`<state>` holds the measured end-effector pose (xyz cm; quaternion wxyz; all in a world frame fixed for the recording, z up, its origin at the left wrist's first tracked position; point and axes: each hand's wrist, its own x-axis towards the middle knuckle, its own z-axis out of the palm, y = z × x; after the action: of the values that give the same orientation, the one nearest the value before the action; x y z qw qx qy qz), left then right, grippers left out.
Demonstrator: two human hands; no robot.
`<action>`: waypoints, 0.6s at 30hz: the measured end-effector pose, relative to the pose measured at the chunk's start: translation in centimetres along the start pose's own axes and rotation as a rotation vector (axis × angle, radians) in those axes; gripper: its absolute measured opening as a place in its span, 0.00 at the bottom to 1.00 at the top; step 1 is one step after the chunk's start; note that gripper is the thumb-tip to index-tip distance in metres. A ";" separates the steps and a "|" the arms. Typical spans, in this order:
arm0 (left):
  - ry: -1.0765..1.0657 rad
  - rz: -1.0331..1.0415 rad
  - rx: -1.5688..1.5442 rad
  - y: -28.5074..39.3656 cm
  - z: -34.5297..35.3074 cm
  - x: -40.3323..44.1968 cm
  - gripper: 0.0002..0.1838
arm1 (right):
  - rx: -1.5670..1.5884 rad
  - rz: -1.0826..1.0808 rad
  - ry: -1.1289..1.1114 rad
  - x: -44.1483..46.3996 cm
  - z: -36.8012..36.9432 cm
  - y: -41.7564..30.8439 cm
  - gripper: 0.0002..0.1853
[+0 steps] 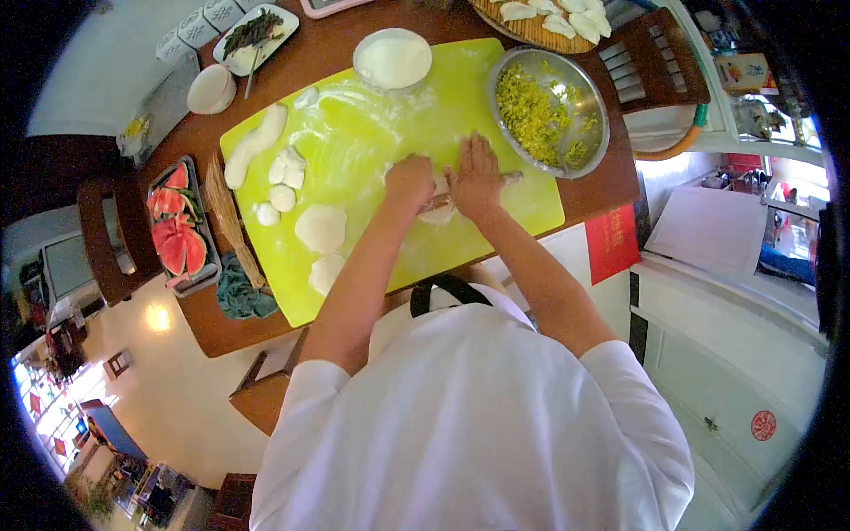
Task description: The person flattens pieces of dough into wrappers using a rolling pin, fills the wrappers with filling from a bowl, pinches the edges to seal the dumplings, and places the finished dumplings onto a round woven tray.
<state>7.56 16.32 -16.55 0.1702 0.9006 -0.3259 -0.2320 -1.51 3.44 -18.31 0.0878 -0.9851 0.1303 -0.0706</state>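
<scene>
And here, at the near side of the green mat (518,211), the rolling pin (512,178) is covered by both hands! The right hand (476,181) is laid palm down across it, fingers stretched long, the far tip of the pin left showing beyond. The left hand (410,180) is curled in at the other end, and what is held beneath those fingers, pin or dough edge, cannot be told. Under the pin, between the hands, a flat piece of dough (440,213) is partly seen.

Out to the left, two flattened rounds (320,227) are laid near the forearm, and past them small dough lumps (287,168) and a long dough roll (257,146) are lined up. White powder is streaked all over the mat! At its far edge a bowl of flour (393,60) is set, and on the right a metal bowl (582,93), part filled with yellow-green filling (531,111).

Farther along the worktop (319,55), pale dumplings (584,25) are spread on a woven tray (522,30). Over on the left, a straw brush (232,221) is rested by the mat, a dark green cloth (245,290) is bunched beside it, and watermelon slices (180,243) are piled in a tray.
</scene>
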 end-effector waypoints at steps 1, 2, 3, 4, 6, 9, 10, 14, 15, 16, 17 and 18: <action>0.003 0.097 0.009 -0.2 0.1 0.3 0.12 | 0.000 -0.004 -0.005 -0.9 -0.2 0.1 0.35; 0.005 0.092 0.002 -0.3 0.4 0.3 0.12 | 0.012 -0.003 -0.056 -2.6 -0.7 0.3 0.35; -0.006 0.084 -0.020 -0.3 0.2 0.1 0.12 | 0.023 -0.001 -0.108 -4.5 -1.4 0.6 0.35; -0.018 0.079 -0.040 -0.2 0.1 -0.1 0.12 | 0.000 -0.025 -0.136 -6.6 -2.3 0.7 0.36; 0.075 -0.072 -0.081 -0.1 1.4 -1.4 0.13 | 0.003 -0.049 -0.101 -9.1 -2.7 0.9 0.36; 0.055 -0.224 -0.121 -0.3 1.1 -3.3 0.13 | 0.026 -0.064 -0.066 -7.2 -1.9 1.0 0.36; -0.055 -0.229 -0.128 -0.3 0.6 -3.6 0.13 | 0.043 -0.061 -0.070 -5.5 -1.3 1.0 0.36; -0.069 -0.138 -0.055 -0.1 -0.7 -1.3 0.13 | 0.006 -0.040 0.038 -0.7 0.3 0.3 0.36; -0.028 -0.036 -0.051 -0.1 -0.4 -0.5 0.13 | -0.014 -0.027 0.018 -0.6 0.1 0.1 0.36; 0.014 0.067 -0.048 -0.2 -0.1 -0.1 0.13 | -0.035 -0.014 -0.001 -0.6 -0.1 -0.1 0.36; 0.017 0.067 -0.052 -0.4 0.4 -0.1 0.13 | -0.039 -0.017 0.000 -1.7 -0.5 0.0 0.36; 0.025 0.064 -0.079 -0.7 0.8 0.1 0.15 | -0.022 -0.015 -0.069 -3.8 -1.3 0.3 0.36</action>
<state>7.61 16.65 -17.57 0.2170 0.8850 -0.3430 -0.2279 -5.45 4.01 -17.55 0.0808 -0.9888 0.1206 -0.0355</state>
